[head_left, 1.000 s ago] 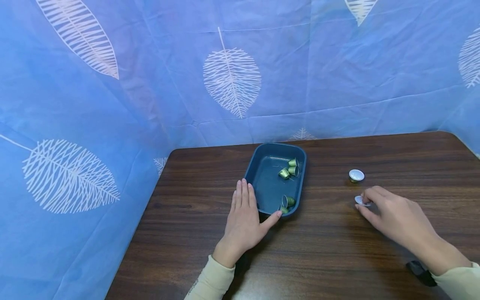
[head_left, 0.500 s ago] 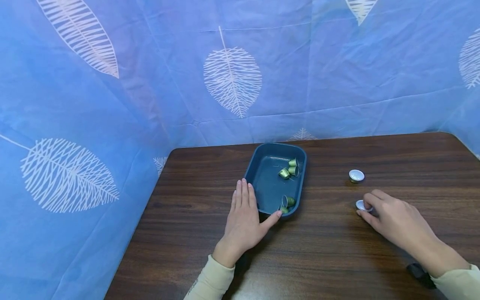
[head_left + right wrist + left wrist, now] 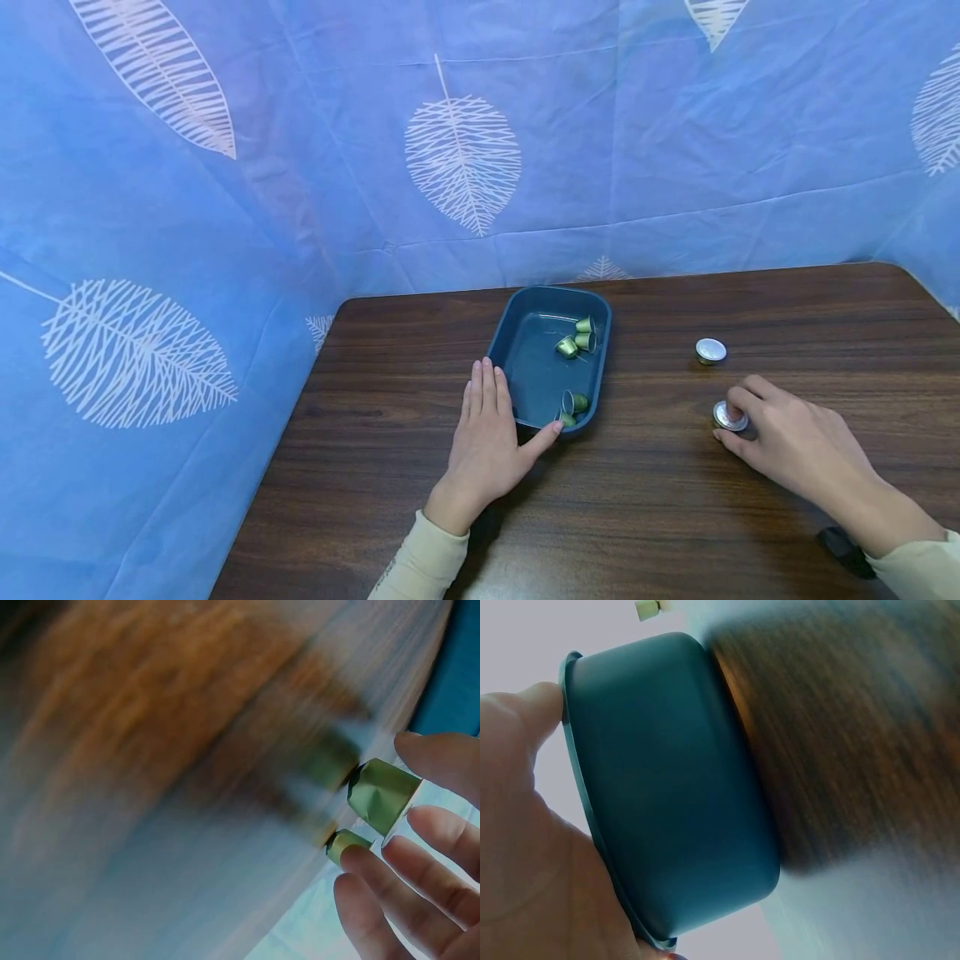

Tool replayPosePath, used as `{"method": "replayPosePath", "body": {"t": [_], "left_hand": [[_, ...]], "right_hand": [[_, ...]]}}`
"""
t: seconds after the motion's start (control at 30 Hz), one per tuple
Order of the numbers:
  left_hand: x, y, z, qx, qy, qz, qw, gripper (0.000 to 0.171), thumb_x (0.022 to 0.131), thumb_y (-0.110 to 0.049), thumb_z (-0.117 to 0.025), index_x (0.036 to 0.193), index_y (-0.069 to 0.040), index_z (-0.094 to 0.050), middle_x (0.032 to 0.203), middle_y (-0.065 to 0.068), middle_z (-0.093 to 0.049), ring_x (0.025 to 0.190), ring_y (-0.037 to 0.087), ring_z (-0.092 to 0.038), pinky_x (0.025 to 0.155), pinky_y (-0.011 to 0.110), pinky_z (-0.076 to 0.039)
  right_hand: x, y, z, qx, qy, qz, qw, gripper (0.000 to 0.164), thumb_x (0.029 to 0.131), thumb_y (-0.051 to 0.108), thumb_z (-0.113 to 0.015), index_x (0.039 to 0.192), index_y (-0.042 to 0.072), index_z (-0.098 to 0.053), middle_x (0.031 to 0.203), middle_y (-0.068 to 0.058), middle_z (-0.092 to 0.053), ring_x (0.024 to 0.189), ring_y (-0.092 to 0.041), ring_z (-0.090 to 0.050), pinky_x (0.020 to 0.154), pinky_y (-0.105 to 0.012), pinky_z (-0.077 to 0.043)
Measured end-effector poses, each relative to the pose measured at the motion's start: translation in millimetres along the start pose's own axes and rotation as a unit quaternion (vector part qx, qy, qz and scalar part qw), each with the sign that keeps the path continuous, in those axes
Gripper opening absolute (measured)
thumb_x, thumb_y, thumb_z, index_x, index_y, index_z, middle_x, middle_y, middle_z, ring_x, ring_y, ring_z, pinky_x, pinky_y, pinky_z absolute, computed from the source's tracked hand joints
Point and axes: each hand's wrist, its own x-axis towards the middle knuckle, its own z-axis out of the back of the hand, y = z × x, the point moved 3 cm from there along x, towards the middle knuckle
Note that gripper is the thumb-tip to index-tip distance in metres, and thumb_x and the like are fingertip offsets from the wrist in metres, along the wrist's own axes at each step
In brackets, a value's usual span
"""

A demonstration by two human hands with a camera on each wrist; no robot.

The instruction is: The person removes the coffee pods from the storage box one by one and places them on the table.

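Note:
My left hand [image 3: 483, 454] rests against a dark blue tray [image 3: 536, 408]. Its straight fingers lie along the tray's left side and the thumb touches the near right corner. In the left wrist view the tray's side wall [image 3: 660, 780] shows, with the thumb at its rim. My right hand [image 3: 795, 442] pinches a green coffee capsule [image 3: 730, 417] by its rim, thumb and index finger at its edge. The capsule stands foil side up on the table; the right wrist view shows its green body [image 3: 381, 796]. Behind it stands another foil-topped capsule [image 3: 710, 351], untouched.
Inside the tray lie several green capsules [image 3: 567, 347], some at the far right and some in the near right corner [image 3: 576, 403]. Everything stands on a dark wood table [image 3: 645, 500]. A blue cloth [image 3: 315, 167] with white leaf prints hangs behind and at the left.
The capsule at my right hand has shifted slightly towards me and its foil top has gone from tilted to level. My left hand and the tray have not moved.

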Motion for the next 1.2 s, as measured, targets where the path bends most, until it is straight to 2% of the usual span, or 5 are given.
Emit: {"method": "replayPosePath", "body": {"t": [0.33, 0.5, 0.6, 0.83, 1.2], "left_hand": [[-0.7, -0.8, 1.2, 0.003, -0.002, -0.001, 1.0, 0.112, 0.1, -0.08, -0.047, 0.171, 0.001, -0.015, 0.182, 0.018, -0.001, 0.171, 0.034, 0.0, 0.137, 0.052, -0.015], [-1.2, -0.3, 1.3, 0.004, -0.004, -0.001, 1.0, 0.112, 0.1, -0.081, -0.047, 0.171, 0.0, -0.016, 0.182, 0.018, -0.002, 0.171, 0.033, 0.0, 0.137, 0.051, -0.015], [-0.9, 0.0, 1.1, 0.004, -0.002, 0.001, 1.0, 0.113, 0.099, -0.081, -0.047, 0.171, 0.0, -0.016, 0.182, 0.017, -0.001, 0.171, 0.033, 0.0, 0.137, 0.051, -0.015], [-0.6, -0.2, 0.8, -0.003, -0.001, -0.001, 1.0, 0.113, 0.099, -0.081, -0.047, 0.171, 0.0, -0.015, 0.183, 0.017, -0.001, 0.171, 0.033, 0.001, 0.138, 0.051, -0.014], [-0.6, 0.8, -0.5, -0.007, 0.0, 0.0, 1.0, 0.113, 0.099, -0.081, -0.047, 0.171, -0.001, -0.016, 0.183, 0.016, -0.001, 0.171, 0.034, 0.0, 0.137, 0.052, -0.014]], "right_hand": [[-1, 0, 1, 0.002, -0.012, -0.004, 1.0, 0.042, 0.067, 0.018, -0.1, 0.094, 0.014, -0.068, 0.096, 0.0, -0.067, 0.056, 0.006, -0.035, 0.044, -0.023, -0.024], [0, -3, 2, 0.005, -0.03, 0.016, 0.999, 0.034, 0.072, 0.013, -0.094, 0.097, 0.011, -0.071, 0.098, -0.003, -0.071, 0.056, 0.004, -0.041, 0.043, -0.022, -0.026], [1, -4, 2, 0.003, -0.021, 0.015, 1.0, 0.035, 0.072, 0.012, -0.094, 0.1, 0.009, -0.073, 0.101, -0.006, -0.073, 0.057, -0.001, -0.049, 0.043, -0.022, -0.029], [4, -11, 2, 0.003, 0.004, 0.009, 1.0, 0.038, 0.07, 0.009, -0.098, 0.099, 0.007, -0.074, 0.097, -0.007, -0.072, 0.058, -0.005, -0.054, 0.044, -0.023, -0.034], [19, -38, 1, -0.001, 0.062, -0.024, 0.998, 0.037, 0.081, 0.006, -0.09, 0.111, -0.002, -0.07, 0.1, -0.015, -0.071, 0.065, -0.014, -0.061, 0.05, -0.031, -0.044]]}}
